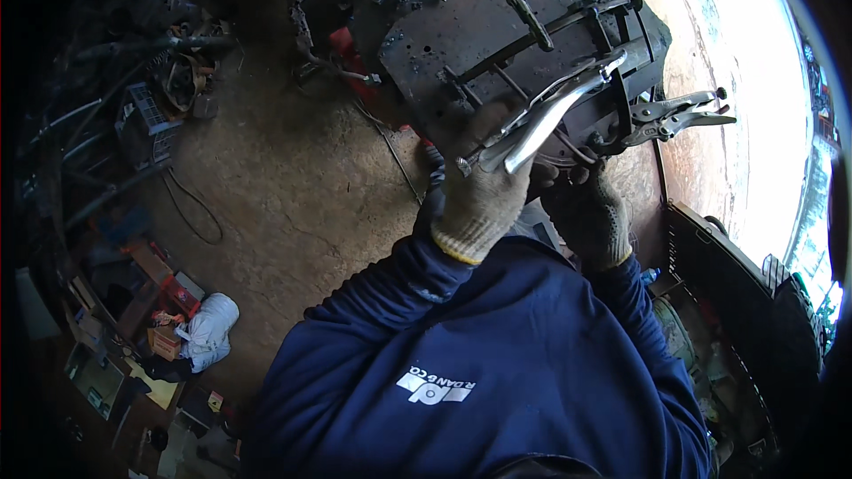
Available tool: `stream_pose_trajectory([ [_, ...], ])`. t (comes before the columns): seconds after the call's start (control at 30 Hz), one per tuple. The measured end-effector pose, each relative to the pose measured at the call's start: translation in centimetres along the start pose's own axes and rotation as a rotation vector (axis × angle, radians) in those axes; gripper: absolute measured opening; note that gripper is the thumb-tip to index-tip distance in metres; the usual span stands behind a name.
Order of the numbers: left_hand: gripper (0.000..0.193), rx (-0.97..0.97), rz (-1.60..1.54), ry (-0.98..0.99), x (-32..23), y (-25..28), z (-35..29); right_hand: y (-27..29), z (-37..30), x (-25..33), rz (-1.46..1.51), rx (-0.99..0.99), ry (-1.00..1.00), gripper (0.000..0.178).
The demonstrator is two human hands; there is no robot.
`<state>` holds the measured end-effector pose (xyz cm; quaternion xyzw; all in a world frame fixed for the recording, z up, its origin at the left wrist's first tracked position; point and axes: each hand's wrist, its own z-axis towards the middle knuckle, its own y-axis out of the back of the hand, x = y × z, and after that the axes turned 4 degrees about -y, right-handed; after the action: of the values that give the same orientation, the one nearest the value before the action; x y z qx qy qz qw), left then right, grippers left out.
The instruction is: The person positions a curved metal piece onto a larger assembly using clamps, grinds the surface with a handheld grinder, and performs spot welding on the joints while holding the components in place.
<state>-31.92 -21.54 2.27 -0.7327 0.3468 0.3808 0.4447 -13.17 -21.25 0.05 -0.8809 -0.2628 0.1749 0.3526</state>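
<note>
The left hand [484, 204] is under silver pliers [552, 121], the right hand [593, 215] by the metal table's [424, 51] near edge. I can't tell either grip.

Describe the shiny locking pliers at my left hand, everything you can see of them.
The locking pliers look like silver-coloured metal, with a long, smooth, bright handle and a darker, narrower arm alongside it. A knurled screw shows at the lower end, against the gloved left hand, which is wrapped around that end. They slant from lower left to upper right, in front of the dark, perforated plate. What the far end grips cannot be made out.
</note>
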Motion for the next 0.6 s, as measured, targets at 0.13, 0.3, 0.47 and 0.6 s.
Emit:
stream_pose_trajectory([
  [0.13, 0.027, 0.092, 0.215, -0.223, 0.0, 0.4, 0.8, -1.3, -0.2, -0.6, -0.155, 0.038, 0.008, 0.033],
  [0.3, 0.028, 0.039, 0.18, -0.015, 1.0, 0.1, 0.7, -2.0, -0.3, -0.8, -0.219, 0.049, 0.012, 0.032],
  [0.47, 0.029, 0.013, 0.217, -0.009, 1.5, 0.1, 0.5, -2.4, -0.3, -1.0, -0.243, 0.052, 0.011, 0.031],
  [0.6, 0.03, 0.061, 0.161, 0.029, 1.0, 0.4, 0.6, -2.9, -0.3, -1.0, -0.257, 0.051, 0.025, 0.03],
])
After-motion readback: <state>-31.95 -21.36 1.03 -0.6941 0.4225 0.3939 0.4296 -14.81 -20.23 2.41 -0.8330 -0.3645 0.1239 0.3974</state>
